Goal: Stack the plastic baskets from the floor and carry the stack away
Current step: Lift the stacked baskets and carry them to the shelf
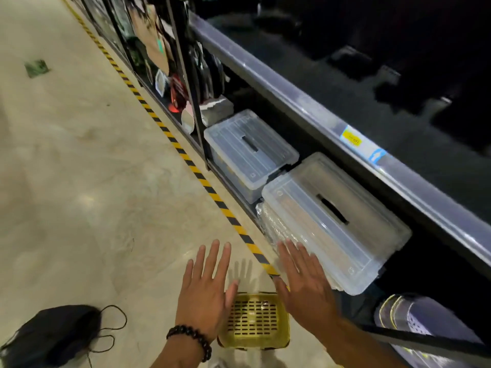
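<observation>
Bare forearms; a dark beaded bracelet (190,341) circles the left wrist.

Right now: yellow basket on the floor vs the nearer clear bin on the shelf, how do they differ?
The yellow basket is opaque with slotted holes; the nearer clear bin is see-through and solid-walled. The basket sits on the floor between the left hand and right hand; the bin rests on the low shelf, tilted. Both are rectangular plastic.

A yellow label (351,139) on the shelf rail (292,96) carries dark print too blurred to read.
</observation>
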Demonstrator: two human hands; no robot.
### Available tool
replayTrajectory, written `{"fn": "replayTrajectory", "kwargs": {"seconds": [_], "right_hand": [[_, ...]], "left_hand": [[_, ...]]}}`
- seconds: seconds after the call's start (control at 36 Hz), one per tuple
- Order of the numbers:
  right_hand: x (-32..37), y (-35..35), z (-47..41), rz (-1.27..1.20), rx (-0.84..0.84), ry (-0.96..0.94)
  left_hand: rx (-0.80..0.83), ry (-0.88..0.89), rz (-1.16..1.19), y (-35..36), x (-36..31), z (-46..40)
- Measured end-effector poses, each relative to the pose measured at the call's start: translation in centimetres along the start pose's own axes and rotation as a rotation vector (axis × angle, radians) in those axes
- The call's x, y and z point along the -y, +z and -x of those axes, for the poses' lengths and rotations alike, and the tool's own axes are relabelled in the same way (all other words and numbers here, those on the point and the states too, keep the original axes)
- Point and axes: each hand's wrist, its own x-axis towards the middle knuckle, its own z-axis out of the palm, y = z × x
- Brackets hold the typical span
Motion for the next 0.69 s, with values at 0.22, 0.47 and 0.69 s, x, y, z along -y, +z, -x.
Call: {"fn": "replayTrajectory", "kwargs": {"seconds": [0.22, 0.47, 0.69], "right_hand": [[3.3, -13.5, 0.9, -0.007, -0.086, -0.049], [4.7, -18.7, 3.9, -0.015, -0.087, -0.091], [5.0, -15.4, 7.1, -0.093, -0.083, -0.088]], "left_hand": [[-0.186, 0.026, 0.027, -13.2, -3.5, -0.4], [-0.311, -0.005, 0.008, -17.8, -5.0, 2.9], [-0.248, -0.007, 0.006, -16.1, -3.8, 7.7]]}}
